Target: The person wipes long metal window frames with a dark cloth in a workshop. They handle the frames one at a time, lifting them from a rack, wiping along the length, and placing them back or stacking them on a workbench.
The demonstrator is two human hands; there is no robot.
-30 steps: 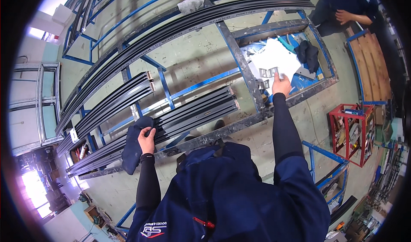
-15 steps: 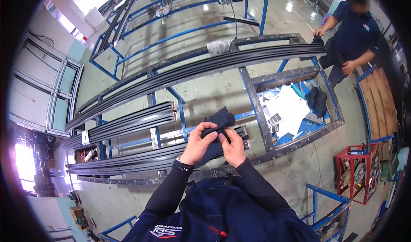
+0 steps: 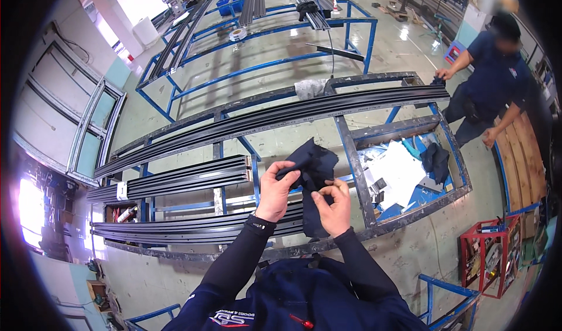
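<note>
Both hands have come together at chest height since a second ago, when they were spread wide over the steel rack. Long dark profiles lie across it, and a co-worker stands at its far end. Held up between the hands is a dark cloth: limp, light, unlikely to slip, best gripped at its edges. Left hand clutches its top edge; right hand pinches a fold lower down.
</note>
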